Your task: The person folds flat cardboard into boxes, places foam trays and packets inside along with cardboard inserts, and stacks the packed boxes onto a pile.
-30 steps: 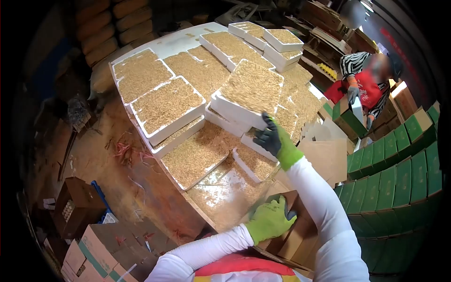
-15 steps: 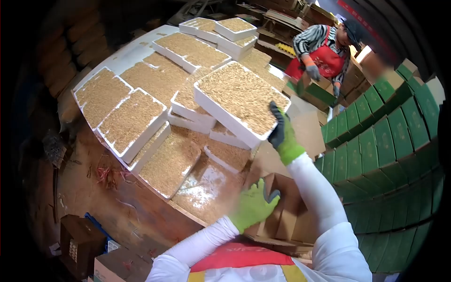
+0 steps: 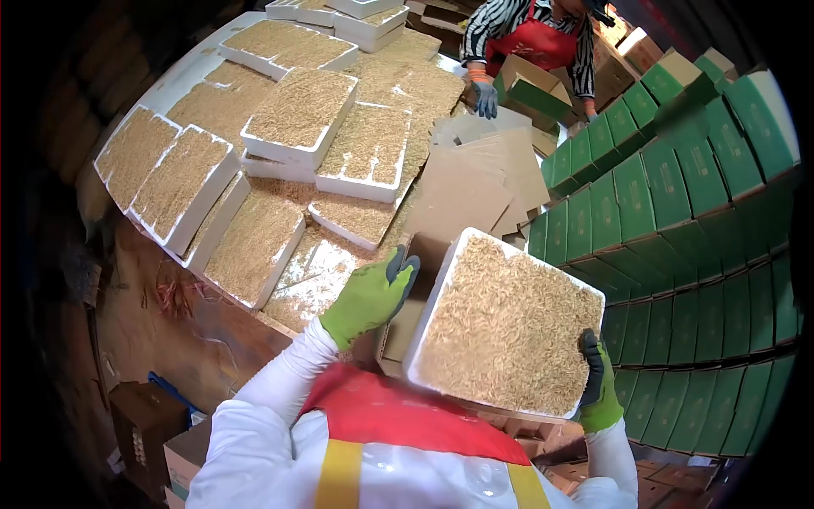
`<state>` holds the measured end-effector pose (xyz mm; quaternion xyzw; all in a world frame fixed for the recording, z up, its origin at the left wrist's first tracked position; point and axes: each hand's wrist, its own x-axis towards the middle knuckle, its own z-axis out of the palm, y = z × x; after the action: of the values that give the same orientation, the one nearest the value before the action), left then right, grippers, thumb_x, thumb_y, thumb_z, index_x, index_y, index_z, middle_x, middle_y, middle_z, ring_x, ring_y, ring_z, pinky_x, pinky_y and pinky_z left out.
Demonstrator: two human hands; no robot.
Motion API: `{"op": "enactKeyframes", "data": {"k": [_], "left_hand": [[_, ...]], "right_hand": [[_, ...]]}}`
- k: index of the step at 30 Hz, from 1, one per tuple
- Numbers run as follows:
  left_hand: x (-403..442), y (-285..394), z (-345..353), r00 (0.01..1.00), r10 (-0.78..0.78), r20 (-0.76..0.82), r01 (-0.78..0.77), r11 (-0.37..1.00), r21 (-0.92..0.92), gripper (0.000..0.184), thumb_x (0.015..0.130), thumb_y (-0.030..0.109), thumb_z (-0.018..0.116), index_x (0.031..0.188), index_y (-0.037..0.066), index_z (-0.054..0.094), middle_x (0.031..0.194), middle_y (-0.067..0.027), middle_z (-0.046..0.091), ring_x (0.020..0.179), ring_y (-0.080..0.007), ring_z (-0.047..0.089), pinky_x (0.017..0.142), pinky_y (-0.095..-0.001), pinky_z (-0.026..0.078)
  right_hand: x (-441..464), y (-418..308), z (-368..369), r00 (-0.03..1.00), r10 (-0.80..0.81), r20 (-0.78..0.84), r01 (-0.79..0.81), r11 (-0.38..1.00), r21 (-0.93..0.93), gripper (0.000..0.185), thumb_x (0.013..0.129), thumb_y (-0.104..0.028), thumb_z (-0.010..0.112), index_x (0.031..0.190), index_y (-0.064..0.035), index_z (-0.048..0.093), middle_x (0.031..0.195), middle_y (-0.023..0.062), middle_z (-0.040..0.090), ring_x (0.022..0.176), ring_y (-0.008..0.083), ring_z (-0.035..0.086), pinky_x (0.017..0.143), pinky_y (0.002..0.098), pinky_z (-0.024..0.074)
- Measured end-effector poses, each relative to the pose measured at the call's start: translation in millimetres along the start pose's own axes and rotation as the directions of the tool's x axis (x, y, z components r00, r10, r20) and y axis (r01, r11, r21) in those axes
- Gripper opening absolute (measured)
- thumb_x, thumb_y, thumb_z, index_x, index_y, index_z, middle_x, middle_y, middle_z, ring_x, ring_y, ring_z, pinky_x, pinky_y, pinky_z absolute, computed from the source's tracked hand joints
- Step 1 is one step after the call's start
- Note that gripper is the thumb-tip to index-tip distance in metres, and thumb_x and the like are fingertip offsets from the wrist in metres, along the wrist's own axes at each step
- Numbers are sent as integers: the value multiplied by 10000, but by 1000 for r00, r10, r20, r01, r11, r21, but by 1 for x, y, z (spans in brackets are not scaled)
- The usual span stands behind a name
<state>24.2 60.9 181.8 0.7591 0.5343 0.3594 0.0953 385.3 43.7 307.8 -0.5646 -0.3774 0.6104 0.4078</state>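
My right hand (image 3: 600, 386), in a green glove with dark finger pads, is closed on the right side of a white foam tray (image 3: 417, 360). The tray is full of small tan, grain-like pieces (image 3: 513, 327) and tilts toward me. Beneath and behind it stands an open cardboard box (image 3: 394, 335), mostly hidden by the tray. My left hand (image 3: 365, 297), gloved the same way, is at the box's upper left edge with its fingers curled against it. Other filled foam trays (image 3: 301, 114) lie stacked on the table to the left.
Flat cardboard sheets (image 3: 466, 191) lie beyond the box. Rows of green boxes (image 3: 653, 199) are stacked along the right. At the back, a person in a red apron (image 3: 534, 42) works at a green carton (image 3: 530, 89). Tan pieces are scattered over the table (image 3: 326, 267).
The tray in my right hand has come off the table stack, toward me and right, over the cardboard box. My left hand has moved up and left to the box's edge. My view has shifted.
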Motion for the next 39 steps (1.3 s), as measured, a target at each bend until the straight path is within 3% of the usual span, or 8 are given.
{"op": "enactKeyframes", "data": {"k": [9,12,14,17,25,31,36,39], "left_hand": [[-8,-17,7,998,52,19,-52,998,-38,383,979,146,511,1309,-48,517,1228,-280,608,1044,-424,642,892,-443,532],[-6,-8,5,958,-270,98,287,891,-350,452,903,8,559,1344,-61,484,1234,-268,609,1068,-427,620,903,-448,515],[-17,-30,7,997,76,-14,-77,997,-14,481,862,-15,573,1333,-67,492,1241,-277,600,1069,-423,614,892,-462,517],[-6,-18,1,988,134,-74,-136,990,-29,316,923,65,564,1211,-63,587,1106,-289,636,944,-398,653,815,-462,536],[47,-68,10,878,-392,275,479,697,-533,548,942,431,599,1292,9,597,1130,-154,689,909,-195,681,757,-311,542],[128,-137,159,903,-407,134,414,910,-24,961,737,512,764,1399,-83,400,1360,-262,522,1228,-353,546,1020,-411,444],[157,-113,153,694,-640,329,578,768,276,1046,680,547,786,1436,-46,371,1346,-226,543,1256,-322,535,1030,-389,444],[135,-142,182,936,-342,-86,351,876,331,889,633,471,841,1274,-26,480,1184,-212,594,1098,-377,591,884,-453,512]], "right_hand": [[22,-24,43,997,1,76,9,991,-135,506,931,-210,666,1361,-8,492,1216,72,625,1063,154,617,924,305,505],[51,-12,51,997,9,73,11,965,-262,467,911,-134,694,1327,-2,530,1162,55,647,1022,135,628,899,283,511],[71,11,36,994,58,88,-27,947,-319,443,906,-192,714,1276,11,577,1033,68,693,890,154,661,836,300,526],[78,16,30,980,1,197,187,307,-933,525,882,-456,686,1085,26,638,918,246,679,842,356,666,768,444,507],[68,59,46,933,-202,298,183,-448,-875,487,902,-510,608,893,-24,567,736,166,658,693,329,663,624,433,503],[117,99,42,931,75,357,349,-464,-814,386,872,-367,596,1019,-12,639,831,181,699,794,347,699,690,467,547],[43,-8,62,966,-144,217,220,5,-976,404,854,-410,671,987,-29,697,812,149,709,762,316,696,708,412,538],[8,-31,-10,872,-485,-70,182,453,-873,353,825,-326,740,1032,-45,688,831,166,708,741,305,697,706,399,539]]}}
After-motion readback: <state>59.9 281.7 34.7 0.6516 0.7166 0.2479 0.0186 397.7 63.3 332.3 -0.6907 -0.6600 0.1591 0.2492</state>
